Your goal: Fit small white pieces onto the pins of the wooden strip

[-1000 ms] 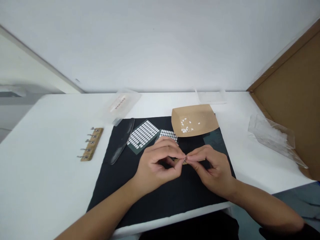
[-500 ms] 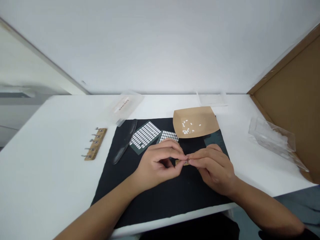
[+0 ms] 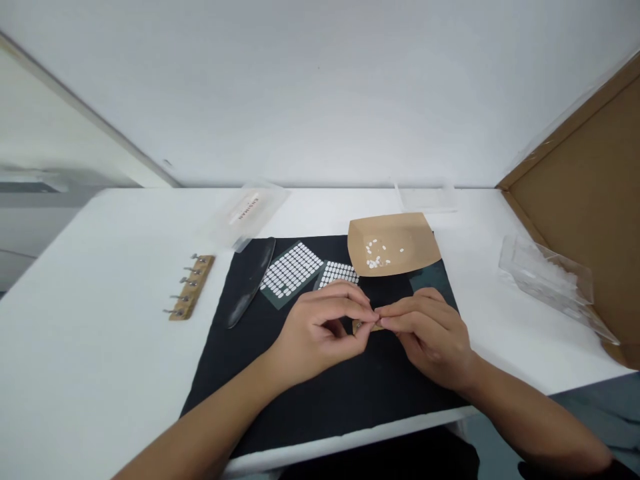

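Observation:
My left hand (image 3: 327, 323) and my right hand (image 3: 433, 337) meet over the black mat, thumb and fingertips closed in a pinch on each side. Whatever sits between the fingertips is tiny and covered by them. Just below, a small wooden piece (image 3: 355, 326) shows in part, with a bit of shiny metal on it; the fingers hide the remainder. Close behind my left hand lies a dark sheet of white oval tabs (image 3: 339, 272), partly covered by the hand. A larger sheet of white ovals (image 3: 291, 272) lies farther left.
A brown paper tray (image 3: 417, 240) holds loose white ovals. A black curved object (image 3: 253, 283) lies on the mat (image 3: 300, 413). Left stands a wooden strip with metal pegs (image 3: 193, 290). Clear plastic boxes (image 3: 547, 273) lean by a cardboard panel (image 3: 585, 193); a plastic pouch (image 3: 255, 207) lies behind.
Both hands stay nearly in place, with the fingertips shifted slightly. A glint of metal seen between them before is now covered, while more of the wooden piece's left end shows.

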The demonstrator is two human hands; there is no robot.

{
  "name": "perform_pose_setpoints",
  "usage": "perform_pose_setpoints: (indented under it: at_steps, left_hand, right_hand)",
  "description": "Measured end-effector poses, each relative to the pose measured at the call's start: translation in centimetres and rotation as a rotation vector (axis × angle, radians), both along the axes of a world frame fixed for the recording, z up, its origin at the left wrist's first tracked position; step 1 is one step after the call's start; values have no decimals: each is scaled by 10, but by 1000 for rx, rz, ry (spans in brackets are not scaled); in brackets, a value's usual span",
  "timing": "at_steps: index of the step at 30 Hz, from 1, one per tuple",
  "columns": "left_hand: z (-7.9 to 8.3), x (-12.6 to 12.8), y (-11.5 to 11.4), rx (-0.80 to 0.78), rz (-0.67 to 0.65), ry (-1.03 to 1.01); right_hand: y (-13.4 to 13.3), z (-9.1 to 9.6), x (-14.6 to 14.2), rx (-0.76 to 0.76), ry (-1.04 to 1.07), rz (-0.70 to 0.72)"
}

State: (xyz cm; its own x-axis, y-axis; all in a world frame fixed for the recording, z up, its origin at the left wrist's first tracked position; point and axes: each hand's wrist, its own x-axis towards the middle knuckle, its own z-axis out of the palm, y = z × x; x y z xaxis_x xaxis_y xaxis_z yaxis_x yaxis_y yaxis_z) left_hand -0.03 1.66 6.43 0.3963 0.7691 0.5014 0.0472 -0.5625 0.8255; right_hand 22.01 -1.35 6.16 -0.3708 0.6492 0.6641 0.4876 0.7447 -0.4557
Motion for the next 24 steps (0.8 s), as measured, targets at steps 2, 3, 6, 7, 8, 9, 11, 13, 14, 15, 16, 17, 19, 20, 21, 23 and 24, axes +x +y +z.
perform_pose_setpoints:
  at_steps: [2,3,6,7,8,9,11,13,14,15,16,17,19,20,21,23,24]
  left_hand:
    - [-2,1,-1,6,20,-2]
    - [-2,2,-1,8,36,2]
    - [-3,5,-6,-8,101,16]
    - [-3,6,-7,-18,124,14]
    - [-4,7,-9,-33,145,11]
    - [-4,8,-11,-52,163,9]
    - [-3,10,-14,-97,188,7]
    - [-3,11,-15,-140,198,2]
    - [-3,11,-16,-157,198,-4]
    - [-2,11,-17,-175,197,-12]
    - [-2,11,-17,-199,194,-22]
    - [-2,11,-17,-229,191,-34]
    - [-2,11,-18,-301,179,-62]
    - [-2,11,-18,-340,171,-81]
    - [-2,11,-18,-380,159,-102]
    - [-2,12,-18,-462,126,-146]
    - [-1,12,-18,-501,108,-166]
  right_hand:
    - [1,0,0,3,-1,3]
    - [1,0,0,2,0,4]
    - [0,-2,-2,-1,6,-9]
    - [-1,-3,-3,-2,10,-18]
    - [-2,-4,-4,-4,16,-27]
    - [-2,-5,-5,-5,25,-34]
    - [-3,-6,-7,-6,47,-43]
    - [-4,-6,-9,-4,70,-47]
    - [-4,-7,-10,-3,80,-48]
    - [-4,-7,-10,-5,87,-50]
    - [-4,-7,-10,-7,92,-52]
    - [-4,-7,-11,-9,98,-54]
    - [-4,-7,-11,-17,104,-54]
    - [-4,-7,-11,-20,108,-52]
    - [-4,-7,-11,-23,112,-50]
    - [-4,-6,-11,-36,122,-46]
    - [-5,-5,-12,-44,129,-47]
